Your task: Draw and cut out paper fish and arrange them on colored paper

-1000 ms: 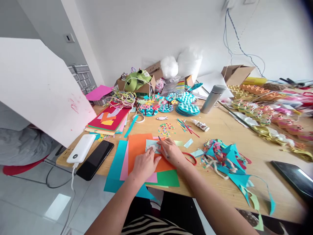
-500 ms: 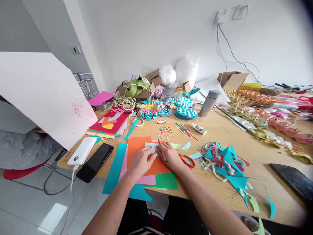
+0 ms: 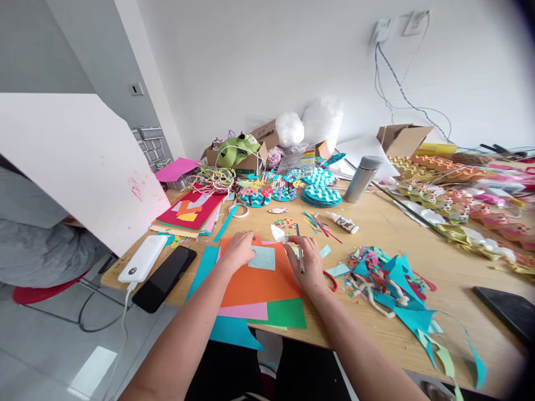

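My left hand (image 3: 240, 249) rests on the orange sheet (image 3: 254, 287), its fingers bent at the left edge of a small light blue paper (image 3: 263, 258) with faint lines on it. To the right, my right hand (image 3: 308, 262) holds a grey pen (image 3: 300, 250) upright between its fingers. Just beyond those fingertips is a white fish-shaped cutout (image 3: 277, 233). Red-handled scissors (image 3: 331, 280) lie partly hidden beside my right hand. Pink, green (image 3: 288, 313) and blue sheets stick out beneath the orange one.
Black phone (image 3: 164, 279) and white power bank (image 3: 142, 258) lie left. Beyond are a glue bottle (image 3: 343, 222), colored strips, a metal flask (image 3: 363, 178) and blue wavy crafts (image 3: 321, 196). Paper scraps (image 3: 388, 278) lie right, another dark device (image 3: 504, 312) at far right.
My hands have moved apart, uncovering the light blue paper. The white fish cutout now shows beyond my right hand, which has shifted right with the pen. The view has shifted slightly.
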The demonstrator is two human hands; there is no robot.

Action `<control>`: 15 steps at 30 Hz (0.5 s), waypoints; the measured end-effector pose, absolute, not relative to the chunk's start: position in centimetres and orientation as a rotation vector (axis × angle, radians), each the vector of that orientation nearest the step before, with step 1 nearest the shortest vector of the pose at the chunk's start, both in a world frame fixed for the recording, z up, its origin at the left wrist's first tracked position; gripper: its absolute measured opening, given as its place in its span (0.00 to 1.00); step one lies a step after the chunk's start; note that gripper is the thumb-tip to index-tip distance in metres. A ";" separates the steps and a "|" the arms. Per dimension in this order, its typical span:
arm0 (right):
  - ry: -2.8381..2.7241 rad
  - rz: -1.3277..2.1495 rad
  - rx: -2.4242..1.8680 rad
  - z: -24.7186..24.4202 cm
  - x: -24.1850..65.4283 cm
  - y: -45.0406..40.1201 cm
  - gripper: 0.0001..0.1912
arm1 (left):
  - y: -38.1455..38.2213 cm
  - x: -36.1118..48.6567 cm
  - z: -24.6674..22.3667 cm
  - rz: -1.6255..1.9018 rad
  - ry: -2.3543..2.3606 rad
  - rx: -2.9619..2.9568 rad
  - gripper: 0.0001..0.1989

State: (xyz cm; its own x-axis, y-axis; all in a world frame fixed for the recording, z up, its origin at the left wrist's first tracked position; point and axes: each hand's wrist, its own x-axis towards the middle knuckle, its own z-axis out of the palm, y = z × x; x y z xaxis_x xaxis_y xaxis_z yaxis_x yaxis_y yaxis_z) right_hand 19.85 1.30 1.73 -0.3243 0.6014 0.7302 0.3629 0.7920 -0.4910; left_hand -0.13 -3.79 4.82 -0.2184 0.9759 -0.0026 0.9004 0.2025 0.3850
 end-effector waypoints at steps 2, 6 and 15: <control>-1.945 0.282 -0.719 1.6 19.9 1.4 0.06 | -3.2 0.1 5.0 0.361 2.233 1.787 0.19; -1.944 0.293 -0.731 1.5 20.0 1.6 0.06 | -2.7 0.3 5.3 0.218 2.202 1.764 0.14; -1.939 0.307 -0.749 1.8 19.9 1.4 0.06 | -1.4 -1.4 3.9 0.167 2.074 1.597 0.14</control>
